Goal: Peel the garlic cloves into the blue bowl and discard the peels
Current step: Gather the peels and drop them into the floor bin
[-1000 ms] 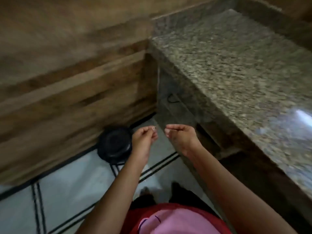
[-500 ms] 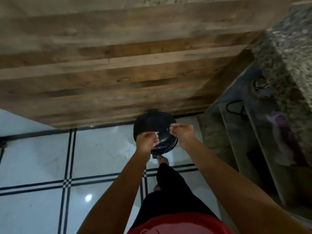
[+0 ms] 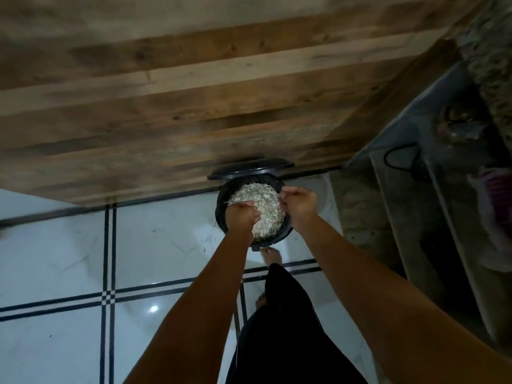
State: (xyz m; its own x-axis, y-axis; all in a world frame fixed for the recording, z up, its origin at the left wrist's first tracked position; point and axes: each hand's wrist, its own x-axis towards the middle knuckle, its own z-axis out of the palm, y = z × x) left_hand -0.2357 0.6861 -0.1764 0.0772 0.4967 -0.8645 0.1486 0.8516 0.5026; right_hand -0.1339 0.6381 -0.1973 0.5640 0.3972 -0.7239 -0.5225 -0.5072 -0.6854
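Observation:
A black pedal bin (image 3: 287, 233) stands on the floor against the wooden cabinet, its lid (image 3: 250, 168) tipped up. Pale garlic peels (image 3: 264, 202) fill it to the rim. My left hand (image 3: 241, 216) hangs over the bin's left side with its fingers curled down around a few peels, close to the heap. Over the right side, my right hand (image 3: 298, 205) has its fingertips bunched together on pale scraps. What lies inside either hand is mostly hidden. No blue bowl or garlic cloves are in view.
My bare foot (image 3: 273, 255) presses the bin's pedal. A wooden cabinet front (image 3: 194, 106) rises behind the bin. White floor tiles (image 3: 69, 259) with dark lines spread to the left. A granite counter (image 3: 496, 67) with open shelves (image 3: 415, 217) stands at the right.
The bin's lid has swung open, showing the peels inside. Both hands have moved forward from in front of the bin to right over its mouth, and the view has closed in.

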